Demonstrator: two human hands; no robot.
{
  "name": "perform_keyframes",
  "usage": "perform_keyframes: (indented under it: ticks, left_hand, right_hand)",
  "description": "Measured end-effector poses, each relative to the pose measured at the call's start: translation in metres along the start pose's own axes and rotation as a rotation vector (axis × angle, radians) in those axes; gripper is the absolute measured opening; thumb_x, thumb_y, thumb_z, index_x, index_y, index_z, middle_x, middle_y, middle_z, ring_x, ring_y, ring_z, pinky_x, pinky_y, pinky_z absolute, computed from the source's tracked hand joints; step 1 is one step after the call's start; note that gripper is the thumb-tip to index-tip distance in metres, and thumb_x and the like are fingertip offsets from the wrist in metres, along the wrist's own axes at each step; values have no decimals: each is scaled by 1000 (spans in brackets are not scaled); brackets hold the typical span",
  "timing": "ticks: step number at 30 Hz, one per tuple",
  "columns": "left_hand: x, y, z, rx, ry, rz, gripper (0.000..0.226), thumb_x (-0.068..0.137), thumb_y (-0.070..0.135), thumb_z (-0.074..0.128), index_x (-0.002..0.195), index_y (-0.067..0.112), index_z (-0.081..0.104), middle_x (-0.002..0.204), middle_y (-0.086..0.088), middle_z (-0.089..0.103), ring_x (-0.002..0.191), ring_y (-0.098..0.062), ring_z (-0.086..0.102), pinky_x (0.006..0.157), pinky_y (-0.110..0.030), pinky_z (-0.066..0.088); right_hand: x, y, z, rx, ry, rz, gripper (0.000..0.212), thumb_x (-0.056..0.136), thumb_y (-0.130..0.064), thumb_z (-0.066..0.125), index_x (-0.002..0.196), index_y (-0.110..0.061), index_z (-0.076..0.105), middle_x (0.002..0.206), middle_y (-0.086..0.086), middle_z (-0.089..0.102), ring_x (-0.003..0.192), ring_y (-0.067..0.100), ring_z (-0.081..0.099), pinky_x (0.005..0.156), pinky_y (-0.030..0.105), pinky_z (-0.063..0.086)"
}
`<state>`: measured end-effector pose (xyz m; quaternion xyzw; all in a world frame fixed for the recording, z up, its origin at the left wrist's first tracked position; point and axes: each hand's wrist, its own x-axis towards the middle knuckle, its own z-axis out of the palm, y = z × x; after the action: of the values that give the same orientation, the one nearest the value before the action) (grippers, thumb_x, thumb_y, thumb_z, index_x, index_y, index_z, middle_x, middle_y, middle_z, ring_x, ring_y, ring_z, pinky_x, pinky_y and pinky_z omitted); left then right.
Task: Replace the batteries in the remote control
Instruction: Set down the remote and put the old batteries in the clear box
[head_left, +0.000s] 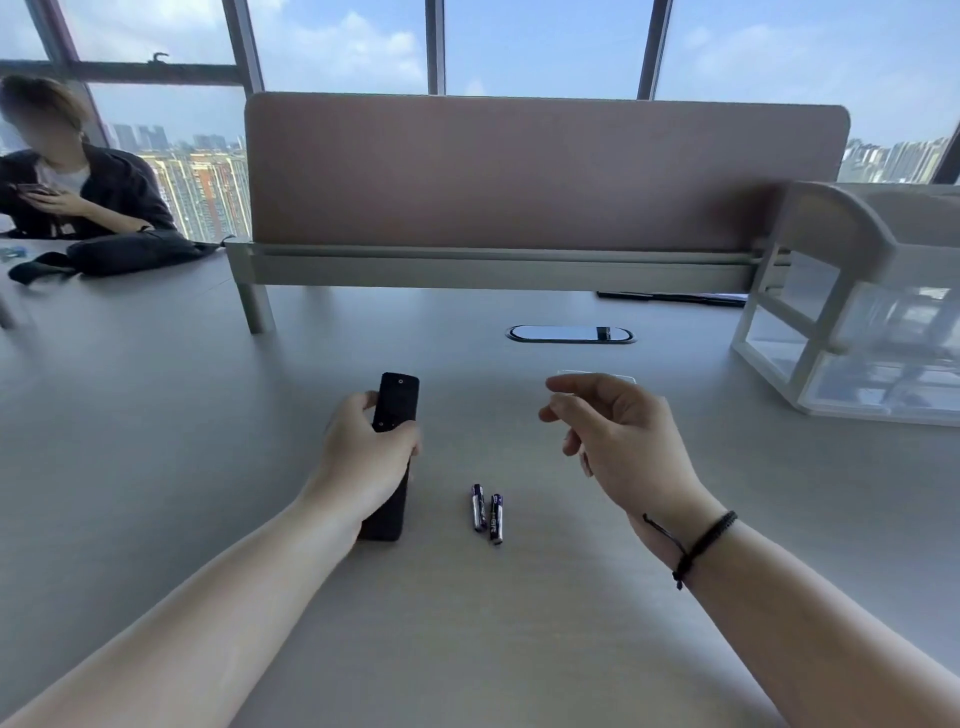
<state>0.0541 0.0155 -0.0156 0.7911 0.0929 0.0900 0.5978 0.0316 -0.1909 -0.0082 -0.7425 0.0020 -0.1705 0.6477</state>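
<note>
A long black remote control (396, 402) lies lengthwise on the grey desk (156, 415), and my left hand (369, 452) is wrapped around its middle. Two small purple-and-silver batteries (487, 513) lie side by side on the desk just right of the remote, touching nothing else. My right hand (618, 436) hovers above the desk further right and a little beyond the batteries, fingers loosely curled and apart, holding nothing. A black cord bracelet sits on that wrist.
A pink divider panel (545, 171) stands across the back of the desk, with an oval cable port (570, 334) in front of it. A white drawer rack (862, 312) fills the right side. A person sits at the far left behind a dark bag (130, 254).
</note>
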Motion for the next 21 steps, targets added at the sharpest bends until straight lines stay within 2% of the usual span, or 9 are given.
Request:
perform_keyframes:
  ticks: [3, 6, 8, 11, 13, 15, 17, 19, 21]
  left_hand:
    - [5, -10, -2, 293, 68, 127, 53, 84, 25, 64, 133, 25, 42, 106, -1, 63, 87, -25, 62, 65, -31, 43]
    - [9, -19, -2, 591, 25, 164, 71, 86, 39, 63, 145, 20, 28, 123, -7, 58, 117, -35, 53, 88, -39, 43]
    - [10, -21, -3, 759, 17, 158, 75, 84, 49, 61, 146, 21, 31, 136, -9, 55, 128, -33, 46, 100, -42, 39]
    - [3, -15, -5, 915, 90, 308, 53, 83, 49, 61, 130, 27, 53, 131, -6, 56, 123, -29, 48, 98, -40, 33]
    - [-7, -8, -3, 868, 140, 514, 35, 82, 44, 67, 113, 27, 65, 117, -2, 59, 108, -27, 58, 90, -38, 36]
    - [-23, -2, 3, 783, 141, 697, 32, 80, 49, 69, 103, 27, 69, 107, 3, 60, 89, -25, 64, 76, -35, 43]
    - [-42, 0, 13, 771, 7, 727, 45, 80, 66, 56, 107, 31, 65, 111, 9, 55, 88, -19, 64, 69, -31, 48]
    - [-56, -5, 25, 894, -195, 659, 60, 79, 79, 40, 116, 35, 55, 119, 12, 47, 99, -13, 61, 76, -32, 51]
    - [-59, -10, 30, 1023, -293, 653, 61, 81, 79, 33, 118, 33, 49, 118, 10, 45, 103, -13, 58, 79, -33, 50]
  right_hand:
    - [3, 3, -2, -65, 48, -25, 13, 89, -14, 64, 96, -21, 74, 80, -3, 76, 59, 10, 56, 51, 16, 44]
    - [7, 8, -5, -234, 109, -113, 11, 87, -19, 66, 92, -26, 73, 89, -5, 75, 71, 13, 63, 60, 15, 46]
    - [8, 10, -9, -413, 128, -178, 9, 87, -24, 65, 91, -31, 71, 88, -16, 69, 77, 10, 60, 65, 19, 41]
    - [11, 15, -15, -671, 133, -322, 17, 87, -24, 65, 102, -30, 70, 100, -21, 63, 101, 14, 57, 80, 26, 40]
    - [16, 21, -19, -822, 123, -356, 29, 87, -29, 64, 116, -29, 67, 124, -10, 63, 123, 19, 50, 94, 32, 37]
    - [19, 27, -24, -945, 74, -301, 42, 89, -38, 60, 131, -32, 58, 146, -7, 50, 141, 20, 35, 109, 37, 28]
    - [22, 34, -28, -1004, 0, -220, 54, 91, -46, 56, 143, -35, 44, 158, -7, 35, 150, 20, 19, 119, 41, 16]
    - [25, 40, -30, -1009, -73, -130, 64, 92, -51, 53, 150, -36, 31, 164, -6, 23, 153, 19, 10, 123, 44, 9]
    - [27, 43, -30, -1022, -126, -62, 71, 91, -55, 51, 153, -36, 22, 165, -6, 17, 153, 20, 7, 123, 45, 8]
